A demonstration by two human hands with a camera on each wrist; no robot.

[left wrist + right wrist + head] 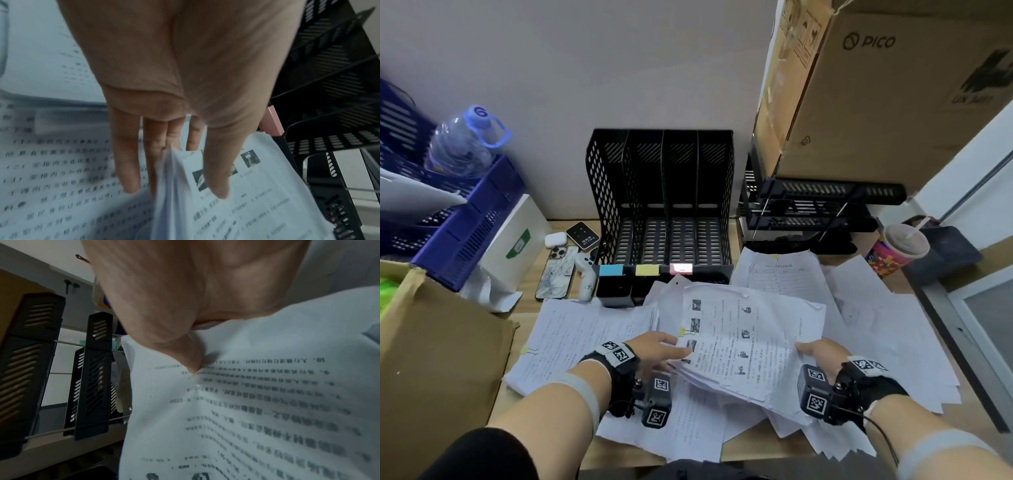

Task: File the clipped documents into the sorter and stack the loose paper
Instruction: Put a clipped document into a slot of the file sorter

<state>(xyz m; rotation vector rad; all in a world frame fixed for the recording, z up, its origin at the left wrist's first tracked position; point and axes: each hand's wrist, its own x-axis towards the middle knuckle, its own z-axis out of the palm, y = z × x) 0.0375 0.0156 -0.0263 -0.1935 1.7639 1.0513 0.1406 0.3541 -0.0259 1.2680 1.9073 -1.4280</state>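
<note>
While both hands hold one bundle of paper in the middle of the head view, the biggest thing is the brown box [887, 89] at the upper right, with "PICO" printed on it. At the left edge sits a blue crate [465, 219] with a clear water bottle [462, 144] in it, and a flat piece of cardboard [441, 359] lies at the lower left. The black sorter [661, 198] stands in the upper middle, against the wall. It has four slots, and no paper shows in them. Blue, yellow and pink tags are stuck along its front edge. Right of it, under the box, is a black tray rack [822, 209]. The desk [654, 455] is covered with loose sheets [876, 329] that spread from the left of the middle to the right side. The bundle [743, 346] is lifted a little above those sheets, just below the sorter. A yellow clip [683, 331] sits on its left edge. The left hand [654, 353] grips that left edge, with the thumb on top and the fingers [125, 162] going under the pages. The right hand [818, 353] pinches the right edge, with its thumb [189, 356] pressed on the top page. A second clipped stack [571, 342] with a pale yellow clip lies at the left of the middle. A drink cup [897, 250] with a straw stands at the right. Two phones [558, 270], a white controller and an earbud case lie left of the sorter.
</note>
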